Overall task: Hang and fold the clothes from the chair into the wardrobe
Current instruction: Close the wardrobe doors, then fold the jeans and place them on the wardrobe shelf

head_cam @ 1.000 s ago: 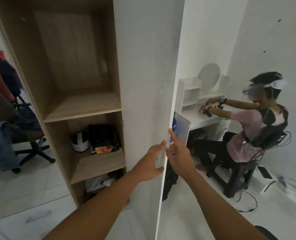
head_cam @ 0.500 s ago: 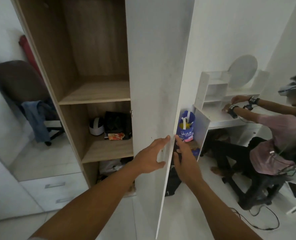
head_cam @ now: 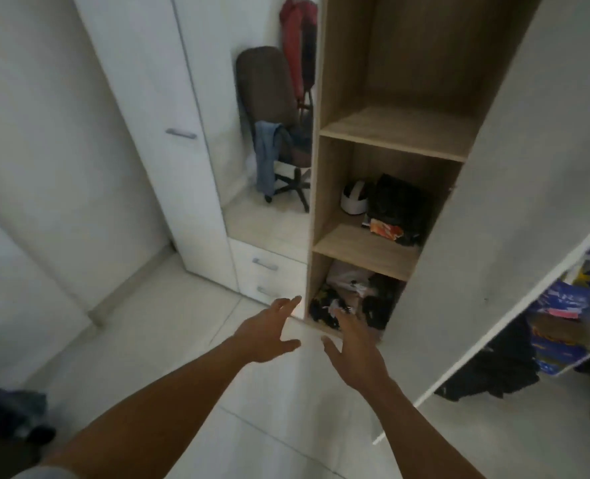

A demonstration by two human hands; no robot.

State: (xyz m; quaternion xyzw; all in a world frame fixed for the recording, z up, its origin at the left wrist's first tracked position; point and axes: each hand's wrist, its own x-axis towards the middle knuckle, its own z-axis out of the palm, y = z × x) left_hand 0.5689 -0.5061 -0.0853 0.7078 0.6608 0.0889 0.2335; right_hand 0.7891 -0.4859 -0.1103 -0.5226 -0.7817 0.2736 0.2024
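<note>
The clothes are not in my hands yet. A blue garment (head_cam: pixel 265 150) hangs off the chair (head_cam: pixel 265 81), which shows just left of the wardrobe (head_cam: pixel 324 167) in what I take for a mirror panel, with something red (head_cam: pixel 295 25) hanging above it. If that is a reflection, the real chair is somewhere away from the wardrobe, and reaching toward the glass would be a wasted move. The blue piece droops low near the chair's wheels, so a careless tug could snag it or drop it on the floor.

My left hand (head_cam: pixel 269 335) and right hand (head_cam: pixel 354 344) hover before the wardrobe's bottom compartment (head_cam: pixel 348 299), fingers spread, holding nothing. That compartment is crammed, and the middle shelf (head_cam: pixel 366 250) is half taken by a white helmet-like thing (head_cam: pixel 354 200) and a dark bundle (head_cam: pixel 400 205), so folded piles pushed in there could topple. Only the top shelf (head_cam: pixel 400 133) looks free. I see no rail in this section, so hanging may need another one. The open door (head_cam: pixel 514 202) stands at the wardrobe's right, near my right arm, and an elbow could bang it.
</note>
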